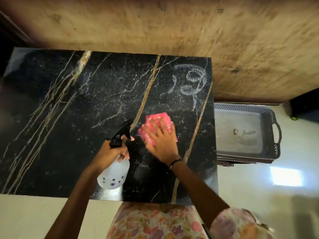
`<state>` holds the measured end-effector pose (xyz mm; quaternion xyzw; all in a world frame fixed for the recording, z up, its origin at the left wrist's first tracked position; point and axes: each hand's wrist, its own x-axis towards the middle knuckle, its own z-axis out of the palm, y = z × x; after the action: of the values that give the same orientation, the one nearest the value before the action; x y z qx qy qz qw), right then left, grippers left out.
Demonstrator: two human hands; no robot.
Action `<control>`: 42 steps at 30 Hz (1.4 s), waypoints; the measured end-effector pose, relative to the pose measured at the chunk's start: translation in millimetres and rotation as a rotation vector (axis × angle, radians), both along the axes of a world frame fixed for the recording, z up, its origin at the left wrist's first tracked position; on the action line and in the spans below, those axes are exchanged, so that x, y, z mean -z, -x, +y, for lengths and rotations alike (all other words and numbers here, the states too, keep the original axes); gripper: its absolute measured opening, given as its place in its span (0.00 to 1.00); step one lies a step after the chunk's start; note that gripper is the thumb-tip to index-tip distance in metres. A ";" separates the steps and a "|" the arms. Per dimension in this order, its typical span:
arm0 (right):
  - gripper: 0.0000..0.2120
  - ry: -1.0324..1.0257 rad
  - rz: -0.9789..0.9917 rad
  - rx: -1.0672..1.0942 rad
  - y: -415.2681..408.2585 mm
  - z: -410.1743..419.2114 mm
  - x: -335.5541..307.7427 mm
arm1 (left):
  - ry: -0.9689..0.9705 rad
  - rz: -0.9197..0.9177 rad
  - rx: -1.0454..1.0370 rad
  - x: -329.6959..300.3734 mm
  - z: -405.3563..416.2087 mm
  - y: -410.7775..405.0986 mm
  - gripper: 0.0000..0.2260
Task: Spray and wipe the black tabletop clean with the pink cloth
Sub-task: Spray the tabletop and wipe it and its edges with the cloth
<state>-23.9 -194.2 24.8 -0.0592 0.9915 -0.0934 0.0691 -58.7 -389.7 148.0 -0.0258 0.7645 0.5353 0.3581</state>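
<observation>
The black marble-patterned tabletop [72, 104] fills the middle of the view. My right hand [161, 140] lies flat with fingers spread on the folded pink cloth [156, 122], pressing it on the table's right half. My left hand [112, 153] grips a translucent white spray bottle [114, 175] with a black trigger head, held tilted above the table just left of the cloth. A whitish smeared residue [189, 80] marks the far right corner of the top.
A grey perforated plastic tray [274, 128] with handles sits right of the table on a lower stand. A tan wall [172, 23] runs behind the table. Pale glossy floor [267, 183] lies to the right and front.
</observation>
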 end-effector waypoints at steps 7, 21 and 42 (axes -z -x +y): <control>0.30 -0.027 0.052 -0.169 -46.1 65.1 1.8 | -0.004 -0.037 -0.106 0.4 -17.3 5.2 0.19; 0.27 0.035 -0.007 -0.242 76.1 -77.6 -1.7 | 0.039 -0.048 -0.149 9.7 -51.1 48.7 0.11; 0.29 0.003 0.006 -0.106 86.8 -59.8 -4.0 | -0.009 -0.015 -0.003 3.0 -53.1 96.1 0.13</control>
<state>-110.7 -254.0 28.8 -0.1119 0.9870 -0.0911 0.0709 -154.8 -442.8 145.1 -0.0293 0.7593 0.5392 0.3632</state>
